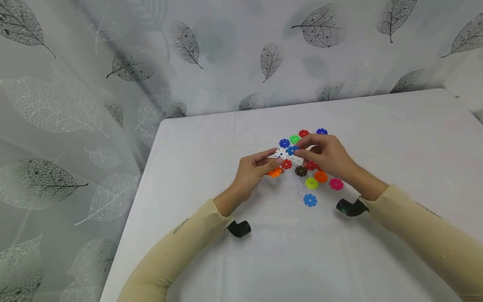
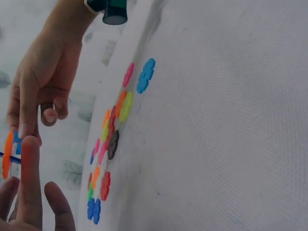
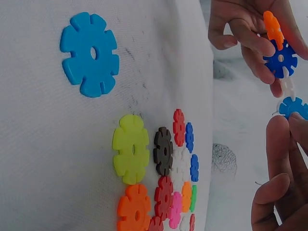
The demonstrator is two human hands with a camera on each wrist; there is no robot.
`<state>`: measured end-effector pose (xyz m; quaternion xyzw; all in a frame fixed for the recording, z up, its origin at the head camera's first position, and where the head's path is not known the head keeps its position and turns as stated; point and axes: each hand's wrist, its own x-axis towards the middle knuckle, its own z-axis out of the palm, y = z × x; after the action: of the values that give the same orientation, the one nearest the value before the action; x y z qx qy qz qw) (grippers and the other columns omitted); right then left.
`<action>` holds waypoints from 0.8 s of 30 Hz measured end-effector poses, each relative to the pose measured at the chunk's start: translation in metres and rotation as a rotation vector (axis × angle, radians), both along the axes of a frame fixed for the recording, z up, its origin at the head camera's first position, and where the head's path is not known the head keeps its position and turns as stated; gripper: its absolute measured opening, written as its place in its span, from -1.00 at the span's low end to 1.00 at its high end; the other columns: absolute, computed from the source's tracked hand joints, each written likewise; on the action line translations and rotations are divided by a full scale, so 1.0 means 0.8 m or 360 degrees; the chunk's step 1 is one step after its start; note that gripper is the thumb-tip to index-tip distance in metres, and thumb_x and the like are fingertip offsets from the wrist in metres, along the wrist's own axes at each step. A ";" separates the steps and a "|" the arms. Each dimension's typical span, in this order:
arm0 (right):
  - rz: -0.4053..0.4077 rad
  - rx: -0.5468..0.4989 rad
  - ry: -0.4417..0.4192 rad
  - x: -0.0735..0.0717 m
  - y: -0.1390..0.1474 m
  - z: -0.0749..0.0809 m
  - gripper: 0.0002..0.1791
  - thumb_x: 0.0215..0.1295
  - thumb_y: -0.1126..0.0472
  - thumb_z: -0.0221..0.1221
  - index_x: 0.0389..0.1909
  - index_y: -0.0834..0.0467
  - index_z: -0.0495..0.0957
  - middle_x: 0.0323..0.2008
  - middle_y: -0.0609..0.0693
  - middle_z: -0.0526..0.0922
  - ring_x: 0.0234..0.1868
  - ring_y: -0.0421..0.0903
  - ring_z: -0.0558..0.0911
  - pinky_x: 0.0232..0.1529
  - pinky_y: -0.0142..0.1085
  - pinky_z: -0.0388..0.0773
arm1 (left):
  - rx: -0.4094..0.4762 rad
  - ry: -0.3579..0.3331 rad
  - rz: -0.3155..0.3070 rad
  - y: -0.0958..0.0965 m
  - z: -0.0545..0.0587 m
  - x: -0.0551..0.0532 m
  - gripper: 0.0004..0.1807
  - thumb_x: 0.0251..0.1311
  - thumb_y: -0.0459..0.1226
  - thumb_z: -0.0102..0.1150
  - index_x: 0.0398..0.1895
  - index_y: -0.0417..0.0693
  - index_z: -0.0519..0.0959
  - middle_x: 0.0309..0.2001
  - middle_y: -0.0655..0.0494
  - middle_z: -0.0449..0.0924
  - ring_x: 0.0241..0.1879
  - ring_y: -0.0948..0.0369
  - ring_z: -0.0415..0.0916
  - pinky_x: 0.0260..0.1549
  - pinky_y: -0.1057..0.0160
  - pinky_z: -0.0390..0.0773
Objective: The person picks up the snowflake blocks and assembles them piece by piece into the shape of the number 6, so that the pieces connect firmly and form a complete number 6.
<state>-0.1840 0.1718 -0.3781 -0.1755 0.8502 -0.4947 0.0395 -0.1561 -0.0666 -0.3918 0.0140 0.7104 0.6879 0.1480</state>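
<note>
Above the table, my left hand (image 1: 256,168) pinches a short chain of flower-shaped notched plastic discs. In the right wrist view the chain shows an orange disc (image 3: 273,30), a dark blue disc (image 3: 281,60) and a white disc (image 3: 288,86), slotted edge to edge at angles. At its other end, my right hand (image 1: 329,154) pinches a light blue disc (image 3: 291,107) between thumb and forefinger. This disc meets the white one; whether their slots are locked together I cannot tell. The fingers partly hide both pieces.
Loose discs lie on the white-covered table (image 1: 196,167) beneath and around the hands, among them a brown disc (image 1: 301,170), a yellow-green disc (image 1: 311,183), a pink disc (image 1: 336,184) and a separate light blue disc (image 1: 310,200). A leaf-print curtain (image 1: 226,54) hangs behind.
</note>
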 end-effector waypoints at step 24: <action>0.0022 0.0011 0.0638 0.012 -0.008 -0.005 -0.81 0.19 0.38 0.42 -0.18 0.15 0.76 -0.55 -0.09 0.64 -0.68 -0.25 0.53 -0.57 -0.45 0.50 | 0.0060 0.0003 -0.0095 -0.005 0.005 0.001 -0.50 0.28 -0.17 0.38 0.26 -0.12 0.58 -0.01 0.12 0.74 -0.04 0.19 0.63 -0.13 0.28 0.56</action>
<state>-0.1745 0.1651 -0.3817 -0.2761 0.8416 -0.4467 -0.1265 -0.1549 -0.0706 -0.3878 0.0384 0.6967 0.6964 0.1675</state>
